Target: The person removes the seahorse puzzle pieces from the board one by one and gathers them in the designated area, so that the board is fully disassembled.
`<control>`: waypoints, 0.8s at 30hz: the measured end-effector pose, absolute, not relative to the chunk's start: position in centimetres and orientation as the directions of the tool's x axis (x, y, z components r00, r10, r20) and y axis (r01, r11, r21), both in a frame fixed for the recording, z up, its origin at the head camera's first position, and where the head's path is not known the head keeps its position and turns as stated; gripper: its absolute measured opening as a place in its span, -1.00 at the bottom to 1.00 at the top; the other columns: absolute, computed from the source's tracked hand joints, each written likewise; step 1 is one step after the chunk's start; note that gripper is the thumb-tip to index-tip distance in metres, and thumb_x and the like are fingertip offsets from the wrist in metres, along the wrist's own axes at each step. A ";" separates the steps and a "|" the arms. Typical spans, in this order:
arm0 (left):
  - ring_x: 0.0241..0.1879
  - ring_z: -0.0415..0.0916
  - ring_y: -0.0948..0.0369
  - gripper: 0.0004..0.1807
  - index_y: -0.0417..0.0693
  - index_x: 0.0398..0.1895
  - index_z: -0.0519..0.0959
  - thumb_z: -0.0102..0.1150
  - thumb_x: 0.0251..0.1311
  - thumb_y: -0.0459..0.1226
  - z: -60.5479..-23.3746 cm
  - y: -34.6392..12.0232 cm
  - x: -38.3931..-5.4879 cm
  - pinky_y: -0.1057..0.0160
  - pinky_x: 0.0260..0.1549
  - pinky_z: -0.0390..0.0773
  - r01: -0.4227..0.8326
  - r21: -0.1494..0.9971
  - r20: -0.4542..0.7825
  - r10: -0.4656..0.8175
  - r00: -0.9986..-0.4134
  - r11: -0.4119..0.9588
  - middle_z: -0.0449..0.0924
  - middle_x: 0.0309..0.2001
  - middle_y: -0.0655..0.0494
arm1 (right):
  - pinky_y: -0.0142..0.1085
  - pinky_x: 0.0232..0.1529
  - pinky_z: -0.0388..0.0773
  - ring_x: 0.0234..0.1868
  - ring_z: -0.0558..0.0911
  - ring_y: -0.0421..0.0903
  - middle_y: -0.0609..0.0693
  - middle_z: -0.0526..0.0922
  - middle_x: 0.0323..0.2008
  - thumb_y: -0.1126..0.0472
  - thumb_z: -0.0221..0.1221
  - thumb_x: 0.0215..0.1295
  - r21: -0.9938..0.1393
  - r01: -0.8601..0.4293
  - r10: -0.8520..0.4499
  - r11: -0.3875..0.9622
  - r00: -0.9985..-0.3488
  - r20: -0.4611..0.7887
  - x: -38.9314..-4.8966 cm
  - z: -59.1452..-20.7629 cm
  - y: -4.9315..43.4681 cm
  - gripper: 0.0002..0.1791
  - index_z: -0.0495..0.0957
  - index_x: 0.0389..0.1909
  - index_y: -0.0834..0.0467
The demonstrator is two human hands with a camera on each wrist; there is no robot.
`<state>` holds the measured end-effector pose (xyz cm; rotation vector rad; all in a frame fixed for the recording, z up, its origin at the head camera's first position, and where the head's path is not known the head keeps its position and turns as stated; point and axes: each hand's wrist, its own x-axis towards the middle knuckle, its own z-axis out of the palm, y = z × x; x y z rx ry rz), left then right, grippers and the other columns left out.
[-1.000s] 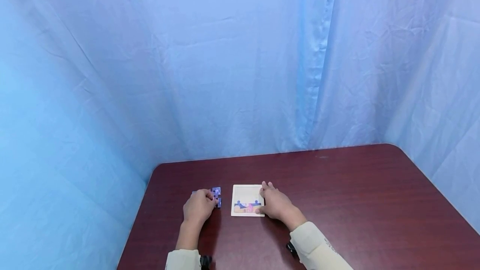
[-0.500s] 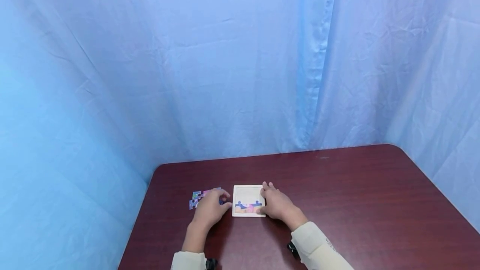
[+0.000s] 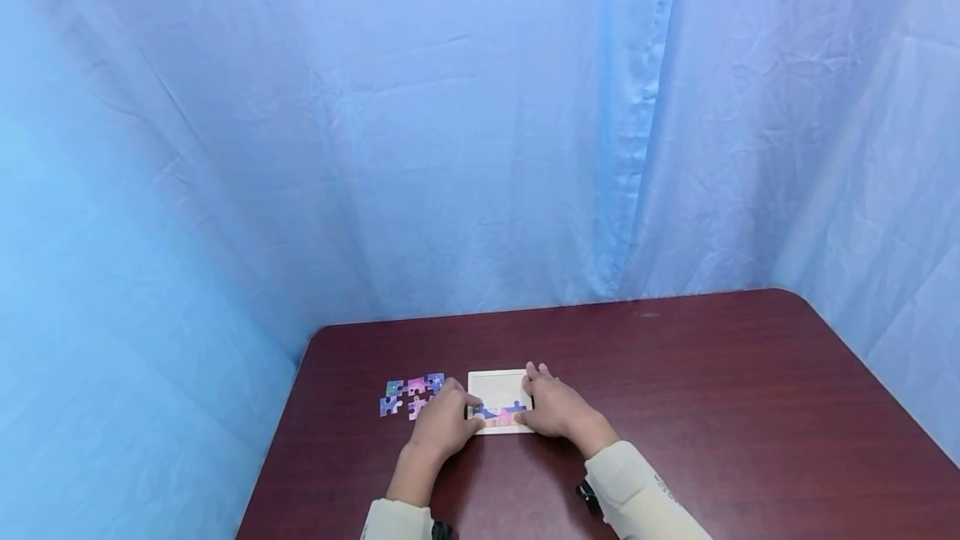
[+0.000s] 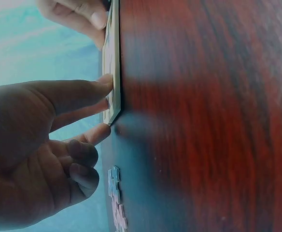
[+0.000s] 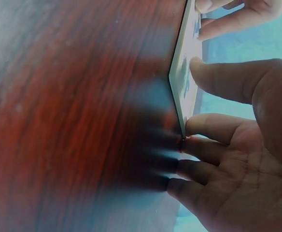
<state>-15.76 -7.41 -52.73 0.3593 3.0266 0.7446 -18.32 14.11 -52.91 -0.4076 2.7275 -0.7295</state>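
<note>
A square, pale puzzle tray (image 3: 498,372) lies on the table, with a row of pink and blue jigsaw pieces (image 3: 504,417) along its near side. My left hand (image 3: 442,422) reaches over the tray's left rim. Its thumb and index fingertips touch the tray by the leftmost piece, while some other fingers bend loosely in the left wrist view. On the right side rests my right hand (image 3: 555,407). Its thumb (image 5: 199,72) lies on the tray face and its extended fingers (image 5: 204,125) reach the edge and the tabletop.
Several loose jigsaw pieces (image 3: 394,387), blue, pink and green, lie left of the tray, partly behind the left hand. The dark red wooden table (image 3: 675,407) extends far to the right. Blue curtains (image 3: 480,148) hang behind and at both sides.
My left hand has moved right, from the loose pieces onto the tray's left side, uncovering several pieces. My right hand has stayed at the tray's right side.
</note>
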 end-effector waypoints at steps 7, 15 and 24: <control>-0.33 0.55 0.20 -0.72 -0.20 -0.08 0.82 0.54 0.14 -0.29 -52.4 -7.1 -15.6 0.15 -0.29 0.62 0.221 0.466 0.067 0.215 -0.974 0.856 0.59 -0.21 0.01 | 0.24 0.55 0.26 0.65 0.18 0.37 0.36 0.19 0.62 0.01 0.36 0.40 -0.506 -0.168 -0.298 0.846 -0.936 -0.188 -18.2 -52.7 13.7 -0.27 0.46 0.41 0.40; -0.34 0.55 0.20 -0.75 -0.20 -0.12 0.82 0.54 0.13 -0.30 -52.3 -7.0 -15.5 0.15 -0.31 0.61 0.211 0.471 0.063 0.206 -0.977 0.857 0.59 -0.20 0.00 | 0.18 0.50 0.37 0.63 0.27 0.27 0.35 0.30 0.57 -0.14 0.39 0.35 -0.412 -0.136 -0.216 0.901 -0.964 -0.155 -17.9 -52.7 12.3 -0.18 0.50 0.37 0.41; -0.33 0.59 0.17 -0.77 -0.11 -0.19 0.83 0.59 0.07 -0.26 -52.3 -6.7 -15.5 0.09 -0.33 0.62 0.188 0.430 0.079 0.171 -0.982 0.883 0.62 -0.22 0.04 | 0.15 0.40 0.50 0.59 0.36 0.27 0.38 0.36 0.53 -0.10 0.44 0.30 -0.367 -0.119 -0.177 0.922 -0.976 -0.127 -17.6 -52.2 11.2 -0.17 0.50 0.35 0.44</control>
